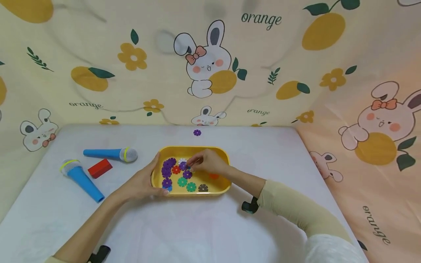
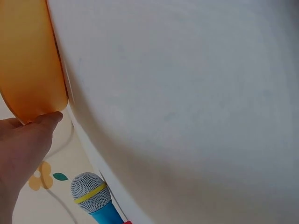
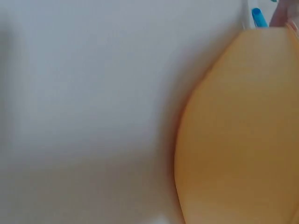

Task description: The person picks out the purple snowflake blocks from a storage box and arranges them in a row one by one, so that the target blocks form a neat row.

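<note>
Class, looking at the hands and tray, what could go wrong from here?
The left hand grips one end of the yellow tray, so a tug might tip it. The right hand, reaching among the notched pieces, may scatter them. The purple piece lying alone behind the tray could be overlooked.

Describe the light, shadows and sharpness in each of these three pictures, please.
Head view: bright, fairly even light, soft shadow below the right sleeve, thin glint along the near rim of the yellow tray; left wrist view: dimmer, white table greyish, mesh of the microphone fairly crisp; right wrist view: soft overall, blurred shadow beside the yellow tray.
</note>
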Motion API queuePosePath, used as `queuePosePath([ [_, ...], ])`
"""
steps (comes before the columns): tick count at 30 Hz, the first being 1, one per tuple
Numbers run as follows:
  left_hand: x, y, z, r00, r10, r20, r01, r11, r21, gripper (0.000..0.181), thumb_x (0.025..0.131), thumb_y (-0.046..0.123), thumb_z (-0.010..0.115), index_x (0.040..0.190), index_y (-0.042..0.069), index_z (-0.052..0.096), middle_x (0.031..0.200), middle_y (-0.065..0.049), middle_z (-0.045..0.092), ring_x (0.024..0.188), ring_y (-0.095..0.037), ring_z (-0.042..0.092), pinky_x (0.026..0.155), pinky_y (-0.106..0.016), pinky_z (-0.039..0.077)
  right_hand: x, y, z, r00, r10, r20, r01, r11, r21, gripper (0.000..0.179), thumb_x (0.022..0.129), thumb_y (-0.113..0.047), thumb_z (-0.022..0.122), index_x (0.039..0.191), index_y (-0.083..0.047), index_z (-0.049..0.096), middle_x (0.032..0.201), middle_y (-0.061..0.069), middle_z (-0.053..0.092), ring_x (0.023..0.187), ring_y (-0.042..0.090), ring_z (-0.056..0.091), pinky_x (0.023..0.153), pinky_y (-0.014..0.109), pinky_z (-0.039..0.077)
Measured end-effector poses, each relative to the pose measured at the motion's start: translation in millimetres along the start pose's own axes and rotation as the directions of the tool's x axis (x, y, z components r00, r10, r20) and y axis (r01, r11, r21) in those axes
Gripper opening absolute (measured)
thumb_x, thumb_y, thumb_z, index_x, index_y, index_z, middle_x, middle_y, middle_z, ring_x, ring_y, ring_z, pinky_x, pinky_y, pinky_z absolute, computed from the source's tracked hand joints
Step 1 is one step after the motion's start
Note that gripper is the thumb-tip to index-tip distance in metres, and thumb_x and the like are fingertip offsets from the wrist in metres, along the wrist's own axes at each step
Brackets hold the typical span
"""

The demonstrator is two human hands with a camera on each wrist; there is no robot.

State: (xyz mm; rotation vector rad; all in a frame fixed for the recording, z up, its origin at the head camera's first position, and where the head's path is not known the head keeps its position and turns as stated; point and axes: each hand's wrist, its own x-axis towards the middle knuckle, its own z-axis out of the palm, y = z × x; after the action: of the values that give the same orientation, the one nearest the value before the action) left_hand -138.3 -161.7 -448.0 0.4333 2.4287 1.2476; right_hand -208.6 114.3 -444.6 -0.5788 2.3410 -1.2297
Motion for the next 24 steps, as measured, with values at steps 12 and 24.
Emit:
queuePosePath([
  [12,0.3,-0.1,0.1,1.000,-0.010,-0.001,0.010,1.000,-0.003,0.131,0.074,0.035,0.089,0.159,0.013,-0.008,0.166,-0.017,0.007,0.148,-0.043,0.018,0.116,-0.054,0.027,-0.2,-0.4,22.5,1.000,-0.023,0.014,0.026,0.971,-0.238,0.022,0.082,-0.014,0.082,0.105,-0.015,0.079,0.093,-0.009,0.073,0.078,0.008,0.061,0.070,0.020,0.053],
  [24,0.3,-1.5,-0.3,1.000,-0.012,0.003,0.012,1.000,-0.011,0.131,0.075,0.037,0.088,0.159,0.013,-0.008,0.166,-0.017,0.006,0.148,-0.043,0.017,0.116,-0.055,0.025,2.5,-0.1,27.6,0.999,-0.030,0.021,0.036,0.945,-0.326,0.020,0.081,-0.018,0.084,0.095,-0.016,0.069,0.087,-0.007,0.063,0.081,0.011,0.058,0.072,0.019,0.052],
])
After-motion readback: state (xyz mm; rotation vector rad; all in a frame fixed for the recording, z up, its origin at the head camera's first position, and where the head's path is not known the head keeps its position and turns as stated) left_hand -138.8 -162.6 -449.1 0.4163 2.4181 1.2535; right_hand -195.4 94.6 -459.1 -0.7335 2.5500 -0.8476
